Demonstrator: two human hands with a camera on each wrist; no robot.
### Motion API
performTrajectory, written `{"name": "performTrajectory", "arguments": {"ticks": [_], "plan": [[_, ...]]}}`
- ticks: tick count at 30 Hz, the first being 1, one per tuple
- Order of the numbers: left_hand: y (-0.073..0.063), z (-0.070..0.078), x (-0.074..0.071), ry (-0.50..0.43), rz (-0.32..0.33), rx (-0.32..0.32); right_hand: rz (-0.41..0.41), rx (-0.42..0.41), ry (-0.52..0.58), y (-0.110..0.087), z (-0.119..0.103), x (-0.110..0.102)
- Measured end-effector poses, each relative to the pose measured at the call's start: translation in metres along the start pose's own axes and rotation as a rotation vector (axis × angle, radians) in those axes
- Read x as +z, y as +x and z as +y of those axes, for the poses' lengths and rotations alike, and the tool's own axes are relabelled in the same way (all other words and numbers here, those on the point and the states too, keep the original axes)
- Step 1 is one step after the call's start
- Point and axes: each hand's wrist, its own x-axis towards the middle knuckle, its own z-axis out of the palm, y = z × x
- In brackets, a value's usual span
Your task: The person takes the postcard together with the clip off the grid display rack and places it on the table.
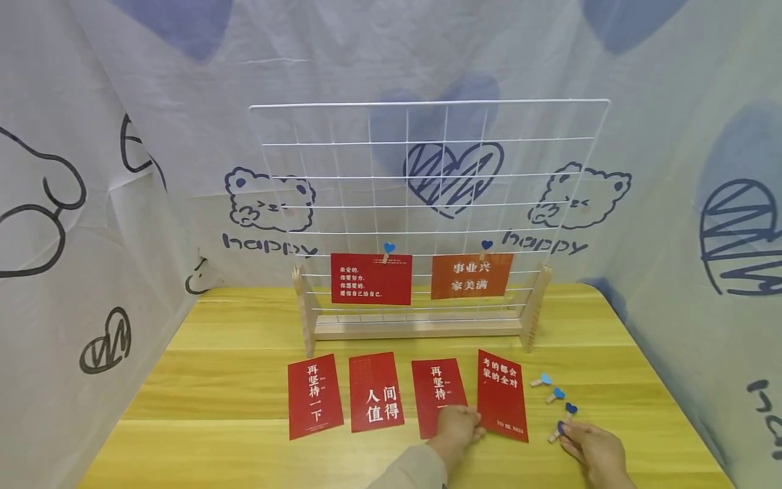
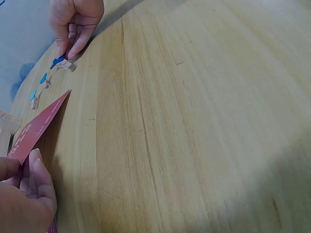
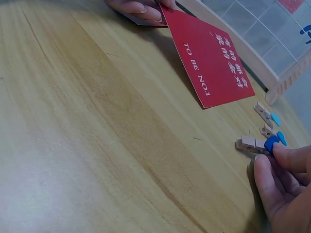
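Observation:
My left hand point(image 1: 456, 432) pinches the left edge of a red card point(image 1: 502, 397) with white characters and "TO BE NO.1" on it. In the right wrist view that card point(image 3: 206, 58) is tilted up off the table. Beneath the left hand lies another red card point(image 1: 436, 380), partly covered by it. At the right, my right hand point(image 1: 595, 448) pinches a small wooden clothespin point(image 3: 252, 144) by its end with the dark blue heart. Just beyond it are more heart clothespins, one dark blue point(image 1: 571, 409) and two light blue point(image 1: 555, 394).
A white wire grid point(image 1: 427, 176) stands in a wooden base point(image 1: 421, 329) at the back. Clipped to it are a red card point(image 1: 371, 288) and an orange card point(image 1: 442, 278). Two more red cards, one left point(image 1: 314, 401) and one beside it point(image 1: 374, 380), lie on the wooden table point(image 1: 232, 380).

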Motion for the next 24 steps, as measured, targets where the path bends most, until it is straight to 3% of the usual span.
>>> {"name": "performTrajectory", "arguments": {"ticks": [5, 17, 24], "plan": [[-0.0026, 0.0011, 0.0, 0.0, -0.021, 0.014, -0.011, -0.02, -0.07, 0.0013, -0.0039, 0.0006], [-0.0073, 0.003, 0.002, 0.027, -0.075, 0.005, 0.004, 0.015, -0.112, 0.0063, -0.0083, 0.0034], [-0.0065, 0.0052, 0.0023, 0.102, -0.116, -0.004, 0.012, -0.003, -0.143, 0.0064, -0.0095, 0.0048]]}}
